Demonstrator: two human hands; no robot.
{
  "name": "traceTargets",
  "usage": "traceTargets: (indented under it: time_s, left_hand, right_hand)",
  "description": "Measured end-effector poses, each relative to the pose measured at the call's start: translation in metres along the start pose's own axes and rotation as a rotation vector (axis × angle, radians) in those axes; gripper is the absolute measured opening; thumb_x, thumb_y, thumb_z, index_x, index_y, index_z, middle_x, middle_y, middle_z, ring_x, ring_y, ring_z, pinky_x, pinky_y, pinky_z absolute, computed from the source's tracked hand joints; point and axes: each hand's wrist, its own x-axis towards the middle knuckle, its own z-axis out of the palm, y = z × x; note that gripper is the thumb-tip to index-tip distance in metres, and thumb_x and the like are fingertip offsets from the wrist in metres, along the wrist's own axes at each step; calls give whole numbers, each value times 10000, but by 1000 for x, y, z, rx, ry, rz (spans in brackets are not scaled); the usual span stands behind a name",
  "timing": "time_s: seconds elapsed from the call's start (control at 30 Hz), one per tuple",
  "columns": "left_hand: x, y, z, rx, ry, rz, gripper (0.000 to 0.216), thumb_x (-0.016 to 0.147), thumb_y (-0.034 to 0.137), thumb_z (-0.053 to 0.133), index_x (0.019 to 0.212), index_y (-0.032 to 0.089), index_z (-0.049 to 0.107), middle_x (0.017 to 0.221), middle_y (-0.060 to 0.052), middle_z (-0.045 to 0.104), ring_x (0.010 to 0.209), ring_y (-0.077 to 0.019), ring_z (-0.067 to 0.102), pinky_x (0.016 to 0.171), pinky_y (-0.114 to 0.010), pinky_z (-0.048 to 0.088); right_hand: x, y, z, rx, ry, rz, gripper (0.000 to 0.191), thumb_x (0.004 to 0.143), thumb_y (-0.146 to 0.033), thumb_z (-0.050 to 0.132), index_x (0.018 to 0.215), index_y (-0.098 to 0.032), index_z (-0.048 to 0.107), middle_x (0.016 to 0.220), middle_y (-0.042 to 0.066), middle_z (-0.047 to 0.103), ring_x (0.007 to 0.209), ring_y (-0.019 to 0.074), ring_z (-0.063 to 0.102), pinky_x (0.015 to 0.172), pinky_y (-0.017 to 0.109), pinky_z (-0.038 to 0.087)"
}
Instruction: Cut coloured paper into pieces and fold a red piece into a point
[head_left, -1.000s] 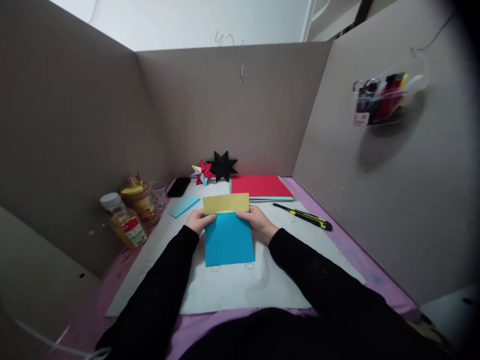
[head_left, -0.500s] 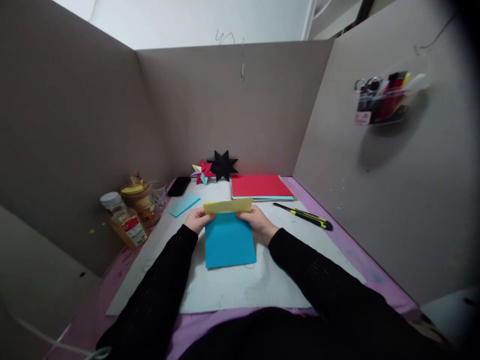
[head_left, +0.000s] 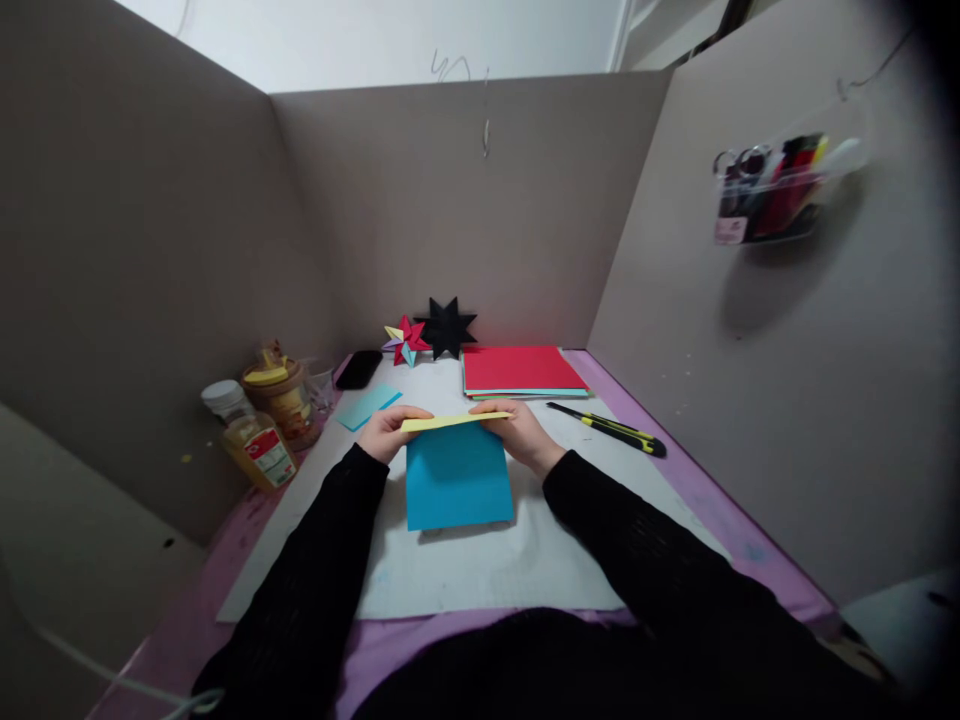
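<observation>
Between both hands is a sheet of blue paper (head_left: 459, 480) with a narrow yellow band (head_left: 454, 423) along its far edge. Whether the band is a folded-over part or a separate piece, I cannot tell. My left hand (head_left: 387, 433) is closed on the left end of that far edge, thumb toward me. At the right end my right hand (head_left: 523, 436) pinches the same edge, its fingers curled over the back. The near part of the paper slopes down above the white sheet (head_left: 480, 580) and casts a shadow there.
A utility knife (head_left: 619, 432) lies to the right, and coloured paper (head_left: 521, 370) is stacked behind. At the back stand a black paper star (head_left: 448, 327) and a multicoloured one (head_left: 409, 341). Blue strips (head_left: 367, 408), a phone (head_left: 360, 370) and a glue bottle (head_left: 259, 445) are on the left.
The paper's far edge has tilted, so the yellow band looks thinner and slants. Both hands have turned, with more of their fingers showing behind the edge. The near edge has lifted slightly.
</observation>
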Motion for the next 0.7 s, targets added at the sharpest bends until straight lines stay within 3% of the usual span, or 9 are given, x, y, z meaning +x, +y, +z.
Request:
traceTargets:
  time_s: [0.2, 0.37, 0.5, 0.7]
  left_hand:
    - [-3, 1, -2, -62, -43, -74, 259, 567, 371, 741, 706, 158, 693, 709, -56, 680, 623, -186, 616, 635, -330, 487]
    - [-5, 2, -2, -80, -56, -89, 283, 556, 391, 750, 713, 163, 691, 711, -57, 683, 632, -192, 623, 660, -350, 496]
    - [-7, 6, -1, -121, -86, -142, 304, 525, 395, 765, 698, 158, 688, 691, -63, 683, 618, -195, 624, 644, -339, 488]
    - [-8, 16, -3, -156, -113, -233, 311, 508, 416, 719, 664, 149, 690, 581, -59, 652, 501, -174, 570, 518, -296, 425]
  right_hand:
    - [-2, -11, 4, 91, 43, 9, 202, 528, -238, 742, 721, -201, 697, 713, 16, 671, 619, 158, 594, 599, 286, 458]
    - [-3, -13, 1, 44, 30, -15, 112, 554, -237, 709, 654, -199, 676, 641, -4, 633, 560, 130, 556, 559, 263, 449]
    - [-6, -15, -6, -62, -53, -46, 92, 601, -226, 644, 671, -200, 698, 696, 17, 654, 625, 153, 574, 603, 276, 456]
    - [-13, -25, -17, -186, -232, -95, 241, 665, -259, 527, 772, -189, 731, 832, 64, 681, 782, 212, 598, 663, 305, 457]
